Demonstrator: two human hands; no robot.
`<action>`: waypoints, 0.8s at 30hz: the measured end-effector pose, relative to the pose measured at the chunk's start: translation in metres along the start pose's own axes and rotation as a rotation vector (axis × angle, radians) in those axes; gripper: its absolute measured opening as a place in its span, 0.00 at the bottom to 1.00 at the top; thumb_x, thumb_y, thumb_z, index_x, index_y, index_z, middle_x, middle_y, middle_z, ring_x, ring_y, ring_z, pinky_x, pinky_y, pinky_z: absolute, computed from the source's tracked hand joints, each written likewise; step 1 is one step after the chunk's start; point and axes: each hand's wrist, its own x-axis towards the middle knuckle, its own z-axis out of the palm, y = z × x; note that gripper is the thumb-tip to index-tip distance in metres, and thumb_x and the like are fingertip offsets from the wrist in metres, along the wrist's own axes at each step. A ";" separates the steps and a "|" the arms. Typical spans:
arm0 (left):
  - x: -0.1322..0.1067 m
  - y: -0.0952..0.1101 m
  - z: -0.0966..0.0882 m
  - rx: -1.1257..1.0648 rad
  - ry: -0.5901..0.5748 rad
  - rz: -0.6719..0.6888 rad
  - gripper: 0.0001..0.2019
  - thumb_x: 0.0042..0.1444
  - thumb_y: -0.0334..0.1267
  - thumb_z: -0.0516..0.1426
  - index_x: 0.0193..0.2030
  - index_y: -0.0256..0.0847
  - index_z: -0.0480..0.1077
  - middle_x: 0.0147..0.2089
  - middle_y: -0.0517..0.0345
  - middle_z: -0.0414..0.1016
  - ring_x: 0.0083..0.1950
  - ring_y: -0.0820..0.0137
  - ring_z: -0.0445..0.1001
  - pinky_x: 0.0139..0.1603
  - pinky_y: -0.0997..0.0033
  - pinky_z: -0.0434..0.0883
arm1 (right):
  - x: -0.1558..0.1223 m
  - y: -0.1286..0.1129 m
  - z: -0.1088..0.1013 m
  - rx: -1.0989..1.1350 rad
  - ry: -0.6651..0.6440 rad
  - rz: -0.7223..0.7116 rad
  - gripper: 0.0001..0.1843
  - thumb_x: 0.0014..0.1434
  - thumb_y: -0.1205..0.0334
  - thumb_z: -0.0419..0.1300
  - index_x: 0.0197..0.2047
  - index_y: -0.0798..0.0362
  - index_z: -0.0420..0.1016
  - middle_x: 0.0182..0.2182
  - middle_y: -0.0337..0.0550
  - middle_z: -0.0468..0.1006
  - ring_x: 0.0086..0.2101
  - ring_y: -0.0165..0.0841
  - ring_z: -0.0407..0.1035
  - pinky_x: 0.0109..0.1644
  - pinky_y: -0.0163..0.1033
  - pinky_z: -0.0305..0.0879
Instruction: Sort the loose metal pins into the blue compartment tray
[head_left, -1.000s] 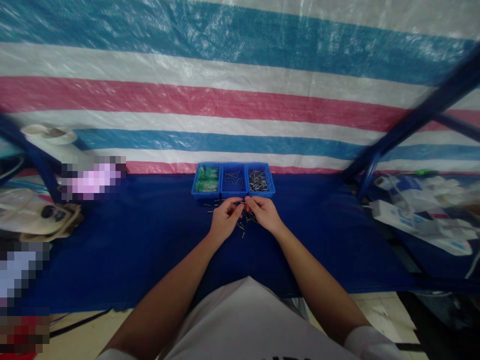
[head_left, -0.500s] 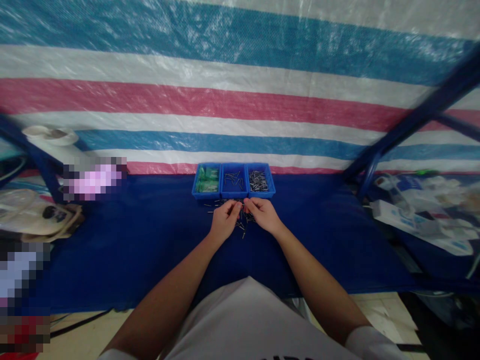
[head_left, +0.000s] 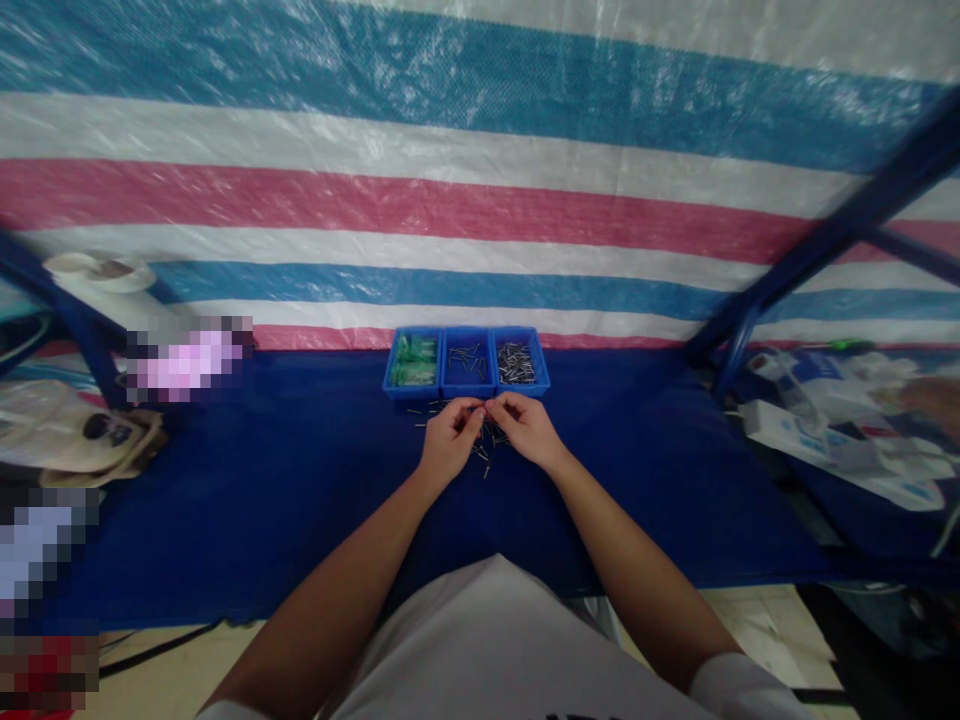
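Observation:
My left hand (head_left: 450,432) and my right hand (head_left: 523,428) meet fingertip to fingertip above a loose pile of thin metal pins (head_left: 481,455) on the blue tabletop. Both hands are closed in a pinch; what sits between the fingers is too small to make out. Just beyond them stand three joined blue bins. The left bin (head_left: 388,380) holds green and clear plastic pieces (head_left: 415,358). A few slender metal pieces (head_left: 466,355) lie in the middle bin (head_left: 469,390), and many shiny metal pieces (head_left: 516,362) fill the right bin (head_left: 545,378).
A striped plastic sheet (head_left: 480,210) hangs behind the blue table (head_left: 300,520). White rolls (head_left: 112,285) and a bagged item (head_left: 67,425) are at the left. A white power strip (head_left: 795,435) and plastic packages (head_left: 885,400) lie at the right, beside a blue frame post (head_left: 795,260).
My fingertips have come slightly closer together, the right ones shifting a little to the left. The bins and the pile look the same.

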 end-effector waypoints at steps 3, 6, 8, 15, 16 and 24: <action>0.000 -0.002 0.000 0.003 0.003 0.001 0.15 0.60 0.48 0.54 0.43 0.40 0.73 0.25 0.63 0.72 0.25 0.75 0.70 0.28 0.75 0.66 | 0.000 0.000 0.001 -0.011 0.012 -0.014 0.16 0.61 0.51 0.57 0.29 0.54 0.73 0.24 0.38 0.71 0.25 0.27 0.62 0.29 0.33 0.57; 0.000 -0.003 0.000 0.016 0.011 -0.002 0.15 0.60 0.48 0.54 0.43 0.40 0.72 0.24 0.64 0.71 0.25 0.75 0.69 0.28 0.75 0.65 | 0.000 0.001 0.001 -0.005 0.027 -0.047 0.13 0.60 0.53 0.58 0.32 0.54 0.74 0.26 0.39 0.73 0.27 0.28 0.65 0.31 0.33 0.60; 0.000 -0.003 0.000 0.029 0.016 -0.006 0.14 0.60 0.48 0.54 0.43 0.40 0.72 0.23 0.64 0.70 0.24 0.75 0.69 0.28 0.75 0.65 | 0.000 0.001 0.001 0.001 0.033 -0.061 0.12 0.60 0.54 0.58 0.33 0.54 0.74 0.28 0.40 0.75 0.28 0.29 0.67 0.32 0.34 0.61; 0.000 -0.004 0.000 0.000 0.012 -0.010 0.13 0.60 0.47 0.53 0.44 0.40 0.70 0.23 0.64 0.69 0.24 0.75 0.68 0.27 0.75 0.65 | 0.001 0.000 0.000 -0.040 0.036 -0.112 0.10 0.60 0.56 0.60 0.35 0.53 0.77 0.30 0.42 0.78 0.30 0.31 0.70 0.33 0.35 0.64; 0.000 -0.005 0.000 -0.007 0.012 -0.010 0.13 0.61 0.47 0.53 0.44 0.40 0.69 0.23 0.64 0.69 0.24 0.75 0.68 0.27 0.75 0.65 | 0.001 0.000 -0.001 -0.045 0.036 -0.122 0.09 0.60 0.57 0.60 0.35 0.53 0.78 0.31 0.43 0.78 0.30 0.31 0.70 0.33 0.35 0.65; 0.001 -0.007 0.001 0.000 0.019 0.004 0.14 0.62 0.49 0.51 0.39 0.40 0.68 0.22 0.65 0.67 0.23 0.75 0.67 0.27 0.74 0.63 | 0.001 0.001 0.000 -0.077 0.041 -0.150 0.08 0.59 0.58 0.61 0.34 0.52 0.79 0.31 0.43 0.79 0.29 0.30 0.70 0.33 0.35 0.65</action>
